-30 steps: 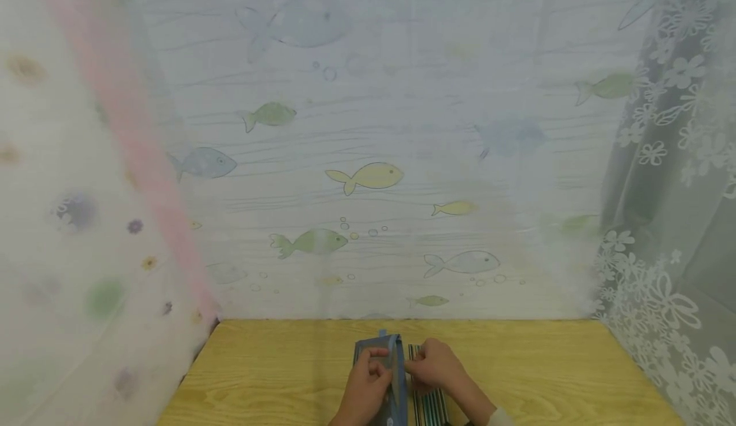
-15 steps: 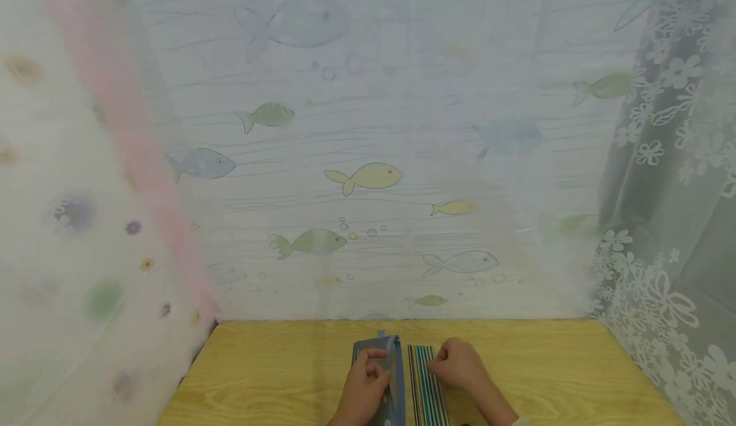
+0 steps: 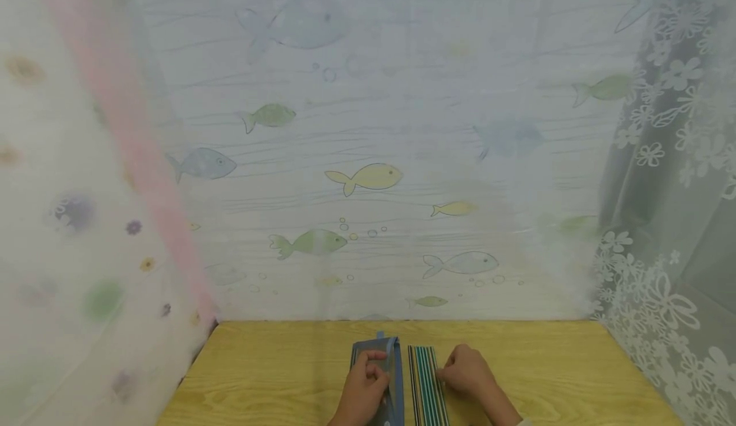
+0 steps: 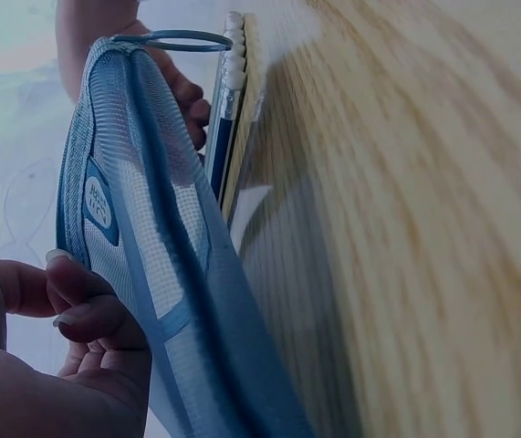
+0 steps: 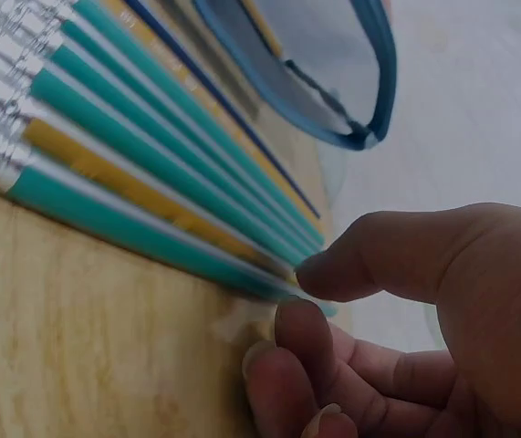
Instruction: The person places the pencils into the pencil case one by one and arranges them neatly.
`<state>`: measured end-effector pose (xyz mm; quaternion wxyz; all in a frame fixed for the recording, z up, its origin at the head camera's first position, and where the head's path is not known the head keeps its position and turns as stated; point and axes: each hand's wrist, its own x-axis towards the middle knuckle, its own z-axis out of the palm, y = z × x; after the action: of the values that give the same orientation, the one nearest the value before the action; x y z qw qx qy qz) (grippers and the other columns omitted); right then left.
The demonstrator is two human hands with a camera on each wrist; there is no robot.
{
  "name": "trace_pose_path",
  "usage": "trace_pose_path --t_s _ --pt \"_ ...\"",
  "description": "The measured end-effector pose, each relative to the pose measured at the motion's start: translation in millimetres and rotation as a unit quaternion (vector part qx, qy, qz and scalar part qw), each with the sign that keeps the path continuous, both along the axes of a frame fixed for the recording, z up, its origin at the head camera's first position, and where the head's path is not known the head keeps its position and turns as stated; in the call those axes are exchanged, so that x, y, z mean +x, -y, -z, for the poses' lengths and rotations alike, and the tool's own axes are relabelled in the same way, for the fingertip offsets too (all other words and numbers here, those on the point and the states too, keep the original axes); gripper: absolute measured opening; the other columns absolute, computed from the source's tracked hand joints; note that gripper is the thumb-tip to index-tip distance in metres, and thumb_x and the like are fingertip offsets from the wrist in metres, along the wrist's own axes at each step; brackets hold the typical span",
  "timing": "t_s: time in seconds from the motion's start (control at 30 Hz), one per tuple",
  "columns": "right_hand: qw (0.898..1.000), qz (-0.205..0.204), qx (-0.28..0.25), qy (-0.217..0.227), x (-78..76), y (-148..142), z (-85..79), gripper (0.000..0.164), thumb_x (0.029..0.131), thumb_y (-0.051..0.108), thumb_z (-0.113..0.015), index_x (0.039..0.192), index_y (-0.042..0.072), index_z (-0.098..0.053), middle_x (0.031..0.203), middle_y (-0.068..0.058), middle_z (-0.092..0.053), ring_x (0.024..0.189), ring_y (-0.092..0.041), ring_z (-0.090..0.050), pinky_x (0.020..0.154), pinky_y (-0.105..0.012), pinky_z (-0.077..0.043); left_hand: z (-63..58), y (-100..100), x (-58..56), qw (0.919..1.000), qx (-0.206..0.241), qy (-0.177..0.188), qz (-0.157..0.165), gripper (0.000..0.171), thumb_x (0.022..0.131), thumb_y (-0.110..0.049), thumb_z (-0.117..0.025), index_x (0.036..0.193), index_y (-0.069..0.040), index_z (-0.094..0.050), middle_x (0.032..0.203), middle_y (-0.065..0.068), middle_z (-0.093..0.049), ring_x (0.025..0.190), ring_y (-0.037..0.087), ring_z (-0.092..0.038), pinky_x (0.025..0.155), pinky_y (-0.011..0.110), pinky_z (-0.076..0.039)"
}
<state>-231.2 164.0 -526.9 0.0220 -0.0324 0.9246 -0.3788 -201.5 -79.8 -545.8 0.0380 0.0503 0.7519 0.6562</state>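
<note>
- Right hand (image 3: pixel 468 372) has shifted outward: a second ago it was in the gap by the pouch (image 3: pixel 399 375), half a second ago over the row, now at the outer edge of the pencils (image 3: pixel 427 384). Left hand (image 3: pixel 361 387) and pouch look unmoved.
- Pencils: flat side-by-side row just right of the pouch, narrow gap between. Long axis roughly parallel to the pouch's, running away from the person. Teal, yellow and dark barrels.
- Eraser ends (image 4: pixel 234 55) sit by the pouch's cord loop (image 4: pixel 187 38) in the left wrist view; right hand is nearer the other ends.
- Key relation: row lies between right fingers and pouch. Pencils are immediately pouch-side of those fingers, so right hand is the nearer one; left is across the pouch from them.
- Right hand pose: comes in from the side away from the pouch, fingers bent, thumb and index tips nearly meeting at the outermost pencil. Can't tell if they touch or pinch it.
- Pouch: blue mesh, mouth gaping toward the pencils.
- Left hand pose: on the pouch's far side from the row, fingers curled, seemingly pinching its wall.
- Wood-grain table (image 3: pixel 259 375) under all; fish-print sheet (image 3: pixel 374 94) beyond the pouch.
</note>
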Motion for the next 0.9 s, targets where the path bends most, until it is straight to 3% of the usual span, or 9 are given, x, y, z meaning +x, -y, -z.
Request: trace_pose_path --t_s 0.23,0.47,0.7,0.9 --pt "1.0 -0.002 0.001 0.002 -2.6 -2 7.7 0.047 0.082 0.017 -0.082 0.047 0.015 -0.05 0.042 0.011 -0.041 0.043 -0.007 -0.037 0.046 -0.022 -0.032 4.1 1 -1.3 1.0 -0.003 0.002 -0.002 0.041 0.099 -0.006 -0.063 0.138 0.002 -0.051 0.078 0.0 -0.058 0.06 0.015 -0.056 0.056 0.026 -0.048" --pt "0.999 0.026 0.032 0.01 -6.7 -2 10.7 0.035 0.07 0.02 -0.077 0.05 0.016 -0.048 0.045 0.007 -0.046 0.042 -0.008 -0.039 0.044 -0.022 -0.03 2.6 1 -0.5 1.0 -0.001 0.006 -0.002 0.041 0.1 -0.006 -0.062 0.138 0.002 -0.051 0.077 0.0 -0.058 0.06 0.015 -0.056 0.056 0.026 -0.048" --pt "0.994 0.059 0.091 0.018 -5.0 4 11.5 0.029 0.07 0.026 -0.077 0.069 0.01 -0.054 0.063 -0.003 -0.054 0.053 -0.016 -0.047 0.047 -0.028 -0.035 2.2 1 0.7 1.0 0.002 0.007 0.001 0.041 0.1 -0.006 -0.062 0.138 0.003 -0.051 0.078 0.0 -0.059 0.06 0.015 -0.056 0.056 0.026 -0.048" --pt "0.989 0.076 0.127 0.004 -1.3 12 8.6 0.032 0.072 0.02 -0.075 0.062 0.016 -0.045 0.059 0.002 -0.045 0.052 -0.013 -0.04 0.045 -0.027 -0.03 2.8 1 1.2 0.9999 0.008 0.011 0.003 0.04 0.099 -0.006 -0.062 0.137 0.002 -0.051 0.078 0.001 -0.06 0.06 0.015 -0.056 0.056 0.026 -0.049"
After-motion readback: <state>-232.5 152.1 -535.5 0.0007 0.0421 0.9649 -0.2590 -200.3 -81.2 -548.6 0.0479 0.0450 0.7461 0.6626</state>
